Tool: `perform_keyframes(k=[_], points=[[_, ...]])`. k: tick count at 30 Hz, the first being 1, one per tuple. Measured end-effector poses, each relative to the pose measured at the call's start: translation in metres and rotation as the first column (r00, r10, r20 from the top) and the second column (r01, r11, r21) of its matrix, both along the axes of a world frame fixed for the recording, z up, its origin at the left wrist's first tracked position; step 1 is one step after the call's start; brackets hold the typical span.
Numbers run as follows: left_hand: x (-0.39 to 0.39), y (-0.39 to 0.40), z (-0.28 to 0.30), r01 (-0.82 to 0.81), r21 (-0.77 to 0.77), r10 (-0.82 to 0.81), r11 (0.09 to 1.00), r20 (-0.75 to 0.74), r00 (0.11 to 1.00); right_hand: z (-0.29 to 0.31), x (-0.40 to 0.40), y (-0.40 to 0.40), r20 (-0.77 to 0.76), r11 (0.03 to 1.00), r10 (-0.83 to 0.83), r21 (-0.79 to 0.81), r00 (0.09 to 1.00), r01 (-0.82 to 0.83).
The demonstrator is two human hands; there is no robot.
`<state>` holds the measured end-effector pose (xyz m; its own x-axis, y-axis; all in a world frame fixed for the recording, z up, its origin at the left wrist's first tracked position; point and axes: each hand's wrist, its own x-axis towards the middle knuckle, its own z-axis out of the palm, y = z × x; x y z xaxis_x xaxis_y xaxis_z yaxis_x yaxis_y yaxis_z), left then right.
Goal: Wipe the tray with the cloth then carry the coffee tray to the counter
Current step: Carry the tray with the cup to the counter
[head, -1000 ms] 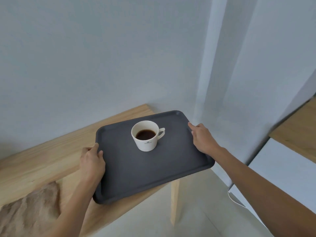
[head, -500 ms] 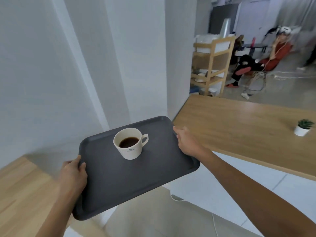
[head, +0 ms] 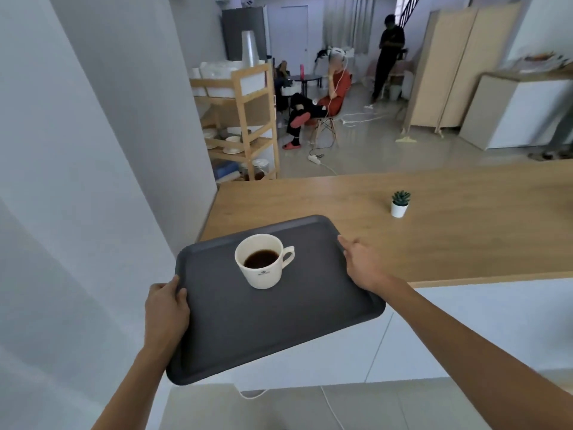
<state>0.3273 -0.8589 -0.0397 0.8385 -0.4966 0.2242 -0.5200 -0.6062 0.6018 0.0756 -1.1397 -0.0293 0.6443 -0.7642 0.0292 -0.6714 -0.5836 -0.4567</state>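
Left hand (head: pixel 166 308) holds the near-left edge of the tray (head: pixel 248 330), grip pinching the rim, thumb on top. Right hand (head: pixel 362 265) holds the far-right edge, grip closed over the rim, fingers beneath hidden. The tray is in the air, clear of any support, its far end overlapping the near edge of the wooden surface (head: pixel 449 243) in view. The cup (head: pixel 262 262) stands upright on the tray's far half, dark coffee well below the brim, handle to the right. A small potted plant (head: pixel 400 203) stands further right, well apart.

Risks, by judgement: the tray looks tilted; any jolt or a knock against the surface edge could slide the cup or slop the coffee.
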Motion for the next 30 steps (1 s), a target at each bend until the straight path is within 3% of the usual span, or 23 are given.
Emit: perform_keyframes(k=[9,15,30], points=[[0.063,-0.151,-0.031,0.218,-0.021,-0.218,0.976,-0.021,0.976,-0.032,0.003,-0.088,-0.054,0.971,-0.24,-0.021,0.969,0.239],[0.079,-0.226,-0.054,0.295,-0.004,-0.295,0.955,-0.026,0.955,-0.053,0.005,-0.138,-0.077,0.948,-0.315,0.012,0.946,0.317],[0.08,-0.362,-0.114,0.228,0.027,-0.221,0.973,-0.162,0.962,-0.108,0.019,-0.276,-0.108,0.942,-0.303,0.117,0.947,0.314]])
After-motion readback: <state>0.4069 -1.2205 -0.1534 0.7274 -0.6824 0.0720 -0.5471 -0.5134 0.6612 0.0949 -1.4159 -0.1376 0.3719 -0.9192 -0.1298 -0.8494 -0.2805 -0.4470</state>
